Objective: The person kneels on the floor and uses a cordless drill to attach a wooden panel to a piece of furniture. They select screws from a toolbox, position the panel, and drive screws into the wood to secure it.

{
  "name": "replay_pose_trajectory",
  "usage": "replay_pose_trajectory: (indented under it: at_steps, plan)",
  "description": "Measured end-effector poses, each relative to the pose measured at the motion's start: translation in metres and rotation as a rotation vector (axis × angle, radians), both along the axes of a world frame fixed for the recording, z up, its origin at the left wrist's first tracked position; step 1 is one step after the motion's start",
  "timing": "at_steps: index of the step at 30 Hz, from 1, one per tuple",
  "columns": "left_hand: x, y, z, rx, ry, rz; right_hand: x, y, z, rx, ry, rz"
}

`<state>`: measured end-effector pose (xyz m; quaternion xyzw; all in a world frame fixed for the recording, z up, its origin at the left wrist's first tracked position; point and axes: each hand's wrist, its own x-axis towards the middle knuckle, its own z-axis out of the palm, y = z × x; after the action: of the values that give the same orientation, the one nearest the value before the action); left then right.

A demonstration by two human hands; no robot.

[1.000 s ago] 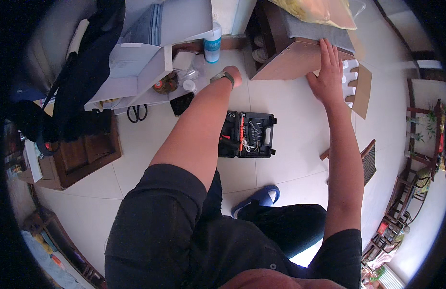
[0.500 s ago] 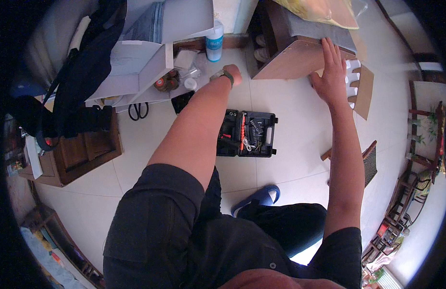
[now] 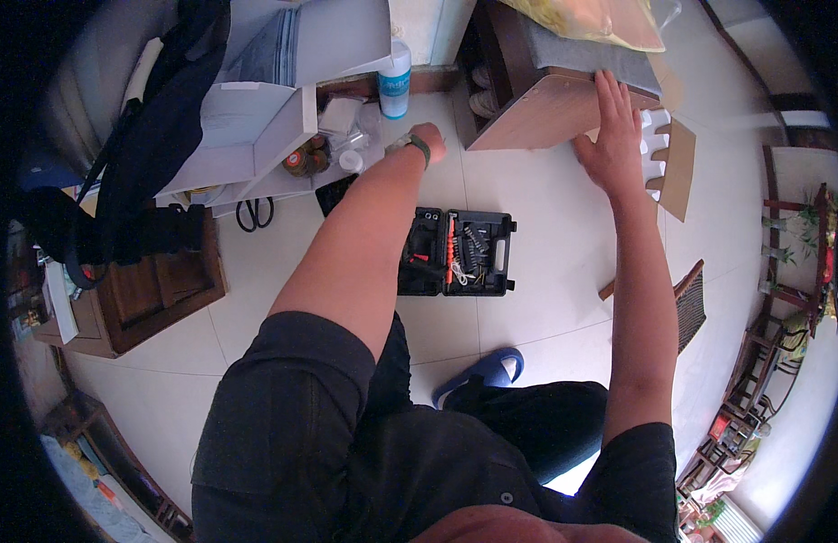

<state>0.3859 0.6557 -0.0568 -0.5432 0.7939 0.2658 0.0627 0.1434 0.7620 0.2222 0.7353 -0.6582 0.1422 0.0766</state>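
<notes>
My right hand (image 3: 612, 138) lies flat with its fingers stretched against the wooden side panel (image 3: 545, 110) of a low shoe bench with a grey padded top. My left hand (image 3: 428, 143), with a band on its wrist, is closed into a rounded shape above the floor, in front of a blue and white bottle (image 3: 394, 83). Its fingertips are turned out of sight, so anything held there is hidden. Below, partly behind my left forearm, a black tool case (image 3: 505, 258) lies spread on the floor, with bits, orange-handled tools and a white cord inside.
White shelving (image 3: 256, 136) stands at the left, with clear bags and jars beside it. A dark phone-like slab (image 3: 333, 192) and black scissors (image 3: 255, 214) lie near it. Further left is a brown wooden cabinet (image 3: 156, 294). A cardboard piece (image 3: 677, 172) and a woven stool (image 3: 690, 308) are at the right.
The whole view has shifted slightly, so things sit a little further left. My right hand keeps its place on the panel, and my left hand has hardly moved.
</notes>
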Motion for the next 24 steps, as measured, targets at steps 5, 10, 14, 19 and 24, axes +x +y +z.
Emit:
replay_pose_trajectory:
  at_steps: [5,10,14,19,24]
  plan:
    - [0.006,-0.004,-0.001,0.032,-0.019,-0.011,0.002,0.0,0.001,0.009,0.004,-0.019]
    - [0.002,-0.003,-0.001,-0.011,-0.008,-0.024,0.001,0.0,0.002,0.022,-0.011,-0.02]
    - [0.005,-0.009,-0.017,-0.046,-0.009,-0.018,0.008,-0.001,0.004,0.028,-0.021,-0.015]
    - [0.0,-0.006,-0.004,-0.015,-0.024,-0.038,0.004,0.0,0.002,0.013,-0.034,-0.004]
    - [0.005,-0.007,-0.002,-0.001,-0.012,-0.006,0.003,0.0,0.001,0.018,-0.047,-0.006]
